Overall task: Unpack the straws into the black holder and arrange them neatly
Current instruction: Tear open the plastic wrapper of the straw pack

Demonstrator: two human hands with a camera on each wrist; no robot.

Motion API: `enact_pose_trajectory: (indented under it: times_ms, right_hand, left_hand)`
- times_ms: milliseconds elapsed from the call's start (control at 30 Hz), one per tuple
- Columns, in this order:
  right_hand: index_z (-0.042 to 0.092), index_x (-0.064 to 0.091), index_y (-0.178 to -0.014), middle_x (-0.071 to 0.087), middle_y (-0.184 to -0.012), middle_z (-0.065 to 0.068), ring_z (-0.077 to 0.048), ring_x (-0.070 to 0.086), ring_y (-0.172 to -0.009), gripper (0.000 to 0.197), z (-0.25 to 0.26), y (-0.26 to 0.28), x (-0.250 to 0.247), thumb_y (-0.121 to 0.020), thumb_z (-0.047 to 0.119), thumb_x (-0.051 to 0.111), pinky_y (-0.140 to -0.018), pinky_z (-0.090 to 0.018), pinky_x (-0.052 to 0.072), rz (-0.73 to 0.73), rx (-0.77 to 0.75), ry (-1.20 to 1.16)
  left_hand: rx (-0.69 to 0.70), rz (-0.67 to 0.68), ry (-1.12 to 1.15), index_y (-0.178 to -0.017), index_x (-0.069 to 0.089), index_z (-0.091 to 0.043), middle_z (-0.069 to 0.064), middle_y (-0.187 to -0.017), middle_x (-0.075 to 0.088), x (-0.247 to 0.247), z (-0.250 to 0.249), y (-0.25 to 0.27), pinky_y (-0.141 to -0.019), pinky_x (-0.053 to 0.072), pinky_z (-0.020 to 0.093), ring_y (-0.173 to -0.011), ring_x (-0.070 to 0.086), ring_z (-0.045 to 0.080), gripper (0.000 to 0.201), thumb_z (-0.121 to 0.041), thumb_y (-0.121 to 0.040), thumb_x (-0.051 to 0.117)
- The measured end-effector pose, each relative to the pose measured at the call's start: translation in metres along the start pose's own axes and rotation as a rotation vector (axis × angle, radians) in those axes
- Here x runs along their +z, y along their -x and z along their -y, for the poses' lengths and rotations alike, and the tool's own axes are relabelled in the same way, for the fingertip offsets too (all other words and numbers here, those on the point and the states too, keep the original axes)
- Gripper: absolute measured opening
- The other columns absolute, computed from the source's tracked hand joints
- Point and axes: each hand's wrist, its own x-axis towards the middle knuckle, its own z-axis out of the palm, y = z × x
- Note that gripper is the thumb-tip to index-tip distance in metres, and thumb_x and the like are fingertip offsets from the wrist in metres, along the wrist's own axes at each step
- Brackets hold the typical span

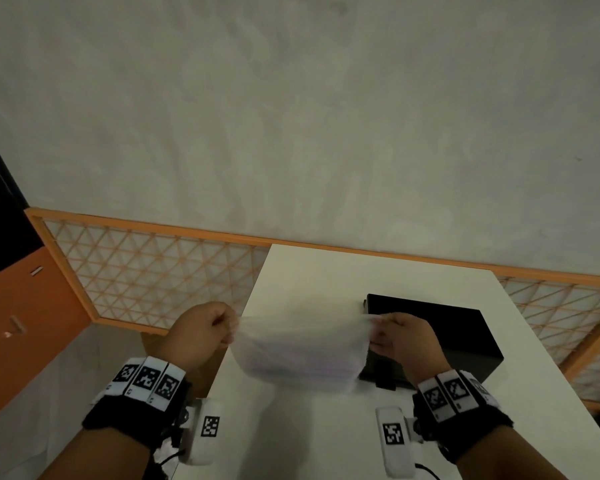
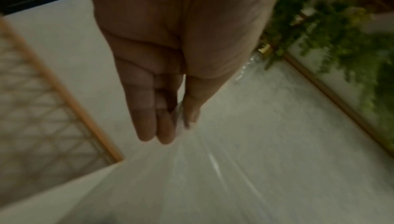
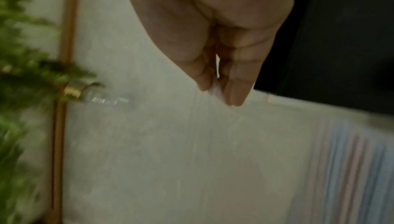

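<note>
A clear plastic bag of straws [image 1: 297, 351] hangs above the white table [image 1: 326, 427], blurred by motion. My left hand [image 1: 222, 329] pinches its left top edge, and my right hand [image 1: 378, 336] pinches its right top edge, so the film is stretched between them. Pink and blue striped straws [image 3: 351, 168] show through the bag in the right wrist view. The film [image 2: 192, 168] runs from my left fingertips [image 2: 164, 135] in the left wrist view. The black holder [image 1: 440, 337], a long box, lies on the table just behind and right of my right hand.
An orange-framed lattice screen [image 1: 146, 271] runs behind the table against a pale wall. An orange cabinet [image 1: 21, 323] stands at the left. Green foliage [image 2: 341, 34] and a small clear bottle [image 3: 100, 98] appear in the wrist views.
</note>
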Motion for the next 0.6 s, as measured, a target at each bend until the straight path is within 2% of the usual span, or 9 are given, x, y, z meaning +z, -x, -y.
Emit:
enact_pose_trajectory:
  times_ms: [100,200,233,267,367,400,500,567,600]
  right_hand:
    - [-0.003,0.058,-0.083,0.063,-0.072,-0.016,-0.027,0.06,-0.073,0.012,0.005,-0.002,0.011,-0.091,-0.001,0.049,-0.073,-0.036,0.054,0.043,0.158,-0.378]
    - [0.002,0.056,-0.083,0.067,-0.06,-0.012,-0.022,0.065,-0.06,0.014,0.003,-0.008,0.019,-0.092,-0.003,0.046,-0.056,-0.03,0.059,0.078,0.31,-0.553]
    - [0.004,0.054,-0.084,0.066,-0.056,-0.011,-0.02,0.065,-0.053,0.015,0.002,-0.01,0.021,-0.092,-0.003,0.044,-0.052,-0.03,0.059,0.091,0.354,-0.588]
    - [0.005,0.052,-0.082,0.065,-0.053,-0.011,-0.019,0.064,-0.047,0.017,-0.001,-0.012,0.023,-0.094,-0.002,0.042,-0.05,-0.031,0.058,0.099,0.392,-0.618]
    - [0.002,0.05,-0.069,0.057,-0.046,-0.01,-0.019,0.059,-0.045,0.031,-0.009,-0.018,0.026,-0.097,0.003,0.035,-0.045,-0.033,0.057,0.094,0.455,-0.699]
    - [0.002,0.05,-0.069,0.057,-0.046,-0.011,-0.019,0.058,-0.043,0.032,-0.011,-0.018,0.028,-0.098,0.003,0.035,-0.045,-0.034,0.057,0.09,0.448,-0.727]
    - [0.002,0.052,-0.079,0.06,-0.05,-0.011,-0.017,0.059,-0.042,0.022,-0.014,-0.02,0.032,-0.096,0.0,0.037,-0.049,-0.032,0.058,0.076,0.408,-0.77]
    - [0.002,0.051,-0.084,0.062,-0.051,-0.011,-0.018,0.061,-0.046,0.016,-0.017,-0.021,0.034,-0.094,-0.002,0.039,-0.05,-0.031,0.058,0.07,0.398,-0.775]
    - [0.003,0.051,-0.085,0.063,-0.054,-0.012,-0.019,0.061,-0.05,0.015,-0.018,-0.022,0.035,-0.094,-0.003,0.04,-0.05,-0.031,0.058,0.061,0.392,-0.776]
  left_hand:
    - [-0.22,-0.011,0.497,-0.082,0.057,0.0,0.018,-0.083,0.064,0.006,-0.003,0.001,-0.072,0.056,0.033,-0.074,0.064,0.024,0.015,0.003,-0.093,0.048]
    - [-0.356,-0.057,0.955,-0.083,0.052,0.001,0.02,-0.083,0.061,0.009,-0.001,-0.005,-0.064,0.06,0.032,-0.08,0.063,0.027,0.014,0.001,-0.095,0.045]
    - [-0.4,-0.077,1.066,-0.082,0.052,0.001,0.02,-0.083,0.061,0.01,0.0,-0.008,-0.066,0.06,0.031,-0.081,0.063,0.027,0.015,0.001,-0.095,0.044]
    - [-0.439,-0.104,1.159,-0.081,0.051,0.001,0.02,-0.082,0.061,0.01,0.003,-0.012,-0.073,0.06,0.033,-0.079,0.064,0.027,0.017,0.001,-0.095,0.043]
    - [-0.514,-0.189,1.318,-0.079,0.051,0.002,0.019,-0.076,0.062,0.016,0.006,-0.018,-0.093,0.052,0.039,-0.071,0.064,0.026,0.019,0.002,-0.095,0.04]
    - [-0.526,-0.204,1.354,-0.079,0.051,0.002,0.019,-0.075,0.061,0.018,0.006,-0.019,-0.094,0.052,0.039,-0.07,0.063,0.025,0.02,0.002,-0.095,0.039]
    - [-0.537,-0.213,1.488,-0.078,0.051,0.003,0.016,-0.053,0.066,0.024,0.006,-0.02,-0.065,0.06,0.035,-0.048,0.068,0.022,0.024,0.0,-0.096,0.036]
    - [-0.555,-0.223,1.53,-0.078,0.051,0.003,0.013,-0.046,0.064,0.027,0.007,-0.022,-0.075,0.058,0.034,-0.041,0.066,0.02,0.026,-0.004,-0.098,0.036]
    - [-0.562,-0.231,1.524,-0.077,0.05,0.002,0.012,-0.044,0.063,0.028,0.008,-0.023,-0.074,0.058,0.033,-0.039,0.064,0.019,0.027,-0.005,-0.099,0.036]
